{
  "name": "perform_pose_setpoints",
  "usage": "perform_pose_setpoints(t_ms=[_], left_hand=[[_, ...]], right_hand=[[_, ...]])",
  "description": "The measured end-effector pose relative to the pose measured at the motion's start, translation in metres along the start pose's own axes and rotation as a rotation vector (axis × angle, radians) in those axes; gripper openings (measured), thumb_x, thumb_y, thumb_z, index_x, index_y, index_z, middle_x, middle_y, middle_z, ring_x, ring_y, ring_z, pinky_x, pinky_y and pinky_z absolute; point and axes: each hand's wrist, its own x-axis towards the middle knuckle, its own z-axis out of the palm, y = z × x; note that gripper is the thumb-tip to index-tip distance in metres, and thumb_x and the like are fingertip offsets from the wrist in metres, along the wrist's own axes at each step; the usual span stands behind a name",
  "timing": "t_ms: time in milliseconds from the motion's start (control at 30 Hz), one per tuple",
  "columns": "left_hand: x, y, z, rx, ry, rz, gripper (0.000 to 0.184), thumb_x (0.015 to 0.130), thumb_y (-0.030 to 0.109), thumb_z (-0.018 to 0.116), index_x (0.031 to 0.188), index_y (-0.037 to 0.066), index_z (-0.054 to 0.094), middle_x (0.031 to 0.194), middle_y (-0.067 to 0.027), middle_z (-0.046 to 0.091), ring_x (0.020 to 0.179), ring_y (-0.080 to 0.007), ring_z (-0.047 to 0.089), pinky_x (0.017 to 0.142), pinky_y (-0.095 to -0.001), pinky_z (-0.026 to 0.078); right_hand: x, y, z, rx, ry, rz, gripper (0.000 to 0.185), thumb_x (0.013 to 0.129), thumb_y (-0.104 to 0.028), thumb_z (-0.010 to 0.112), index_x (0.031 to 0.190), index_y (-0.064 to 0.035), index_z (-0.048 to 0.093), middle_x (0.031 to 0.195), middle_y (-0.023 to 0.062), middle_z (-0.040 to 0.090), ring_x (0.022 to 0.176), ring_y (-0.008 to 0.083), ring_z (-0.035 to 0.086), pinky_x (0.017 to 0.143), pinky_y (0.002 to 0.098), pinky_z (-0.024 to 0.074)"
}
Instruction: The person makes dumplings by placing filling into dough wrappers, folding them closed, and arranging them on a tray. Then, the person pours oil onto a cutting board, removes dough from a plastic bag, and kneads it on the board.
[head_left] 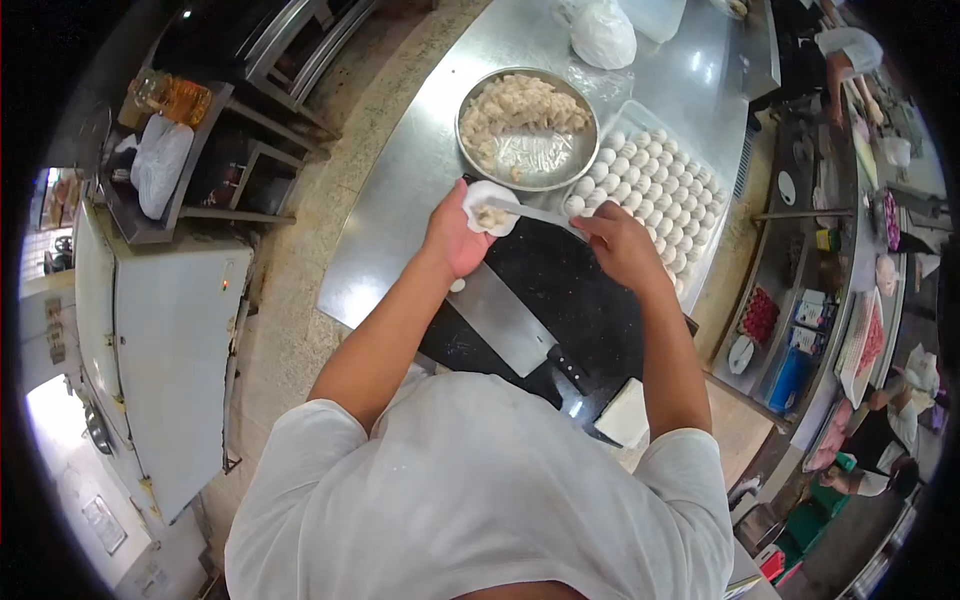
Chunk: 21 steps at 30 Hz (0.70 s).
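In my left hand (456, 238) lies a thin round white dough wrapper (503, 227), cupped on the fingers with a lump of pale filling (487, 214) at its middle. My right hand (622, 248) grips a flat, narrow spatula (545, 213), whose tip touches the filling. Just beyond both hands stands a round metal pan (462, 140) of pale, chunky filling (525, 98). Rows of round white dumplings (655, 180) fill a tray to the right. Below my hands, a wide cleaver (505, 325) rests on a black board (570, 280), with a small dough piece (457, 286) near its blade.
A white block (624, 413) sits at the board's near right corner. Plastic bags (603, 35) lie at the steel table's (385, 220) far end. To the left are a white fridge (175, 350) and a shelf with an oil jug (180, 98). Other people work at the right.
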Motion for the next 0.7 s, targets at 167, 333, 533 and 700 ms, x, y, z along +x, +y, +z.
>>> perform_pose_setpoints(t_ms=[167, 333, 533, 700], left_hand=[[-0.012, 0.001, -0.004, 0.135, -0.042, -0.002, 0.056, 0.107, 0.045, 0.032, 0.131, -0.002, 0.051, 0.128, -0.0174, 0.061, 0.12, -0.031, 0.059, 0.106, -0.0456, 0.045], [-0.024, 0.008, 0.003, 0.167, -0.167, -0.09, 0.055, 0.107, 0.044, 0.034, 0.13, -0.002, 0.052, 0.127, -0.0173, 0.062, 0.117, -0.0299, 0.06, 0.103, -0.0456, 0.047], [-0.042, 0.011, 0.002, 0.084, -0.165, -0.064, 0.057, 0.106, 0.045, 0.035, 0.134, -0.003, 0.049, 0.133, -0.0195, 0.058, 0.124, -0.0324, 0.057, 0.108, -0.0463, 0.045], [-0.052, 0.013, 0.011, 0.107, -0.214, -0.043, 0.054, 0.107, 0.043, 0.032, 0.132, -0.002, 0.05, 0.128, -0.0179, 0.061, 0.12, -0.0306, 0.059, 0.104, -0.0448, 0.047]], right_hand=[[-0.012, -0.027, -0.016, -0.081, 0.072, 0.073, 0.034, 0.074, 0.002, 0.066, 0.103, -0.0137, 0.075, 0.088, 0.0093, 0.062, 0.083, 0.0284, 0.064, 0.073, 0.0396, 0.0525], [-0.01, -0.028, -0.01, -0.129, 0.087, -0.099, 0.03, 0.073, 0.001, 0.068, 0.098, -0.0125, 0.076, 0.084, 0.0092, 0.061, 0.081, 0.0288, 0.063, 0.071, 0.0406, 0.0514], [-0.018, -0.05, -0.031, -0.096, 0.145, -0.122, 0.031, 0.07, 0.002, 0.069, 0.097, -0.0119, 0.076, 0.083, 0.0078, 0.06, 0.08, 0.0276, 0.061, 0.07, 0.04, 0.0507], [-0.018, -0.054, -0.029, -0.244, 0.201, -0.176, 0.033, 0.07, 0.003, 0.069, 0.099, -0.0127, 0.076, 0.083, 0.0069, 0.06, 0.08, 0.0266, 0.062, 0.07, 0.0395, 0.0507]])
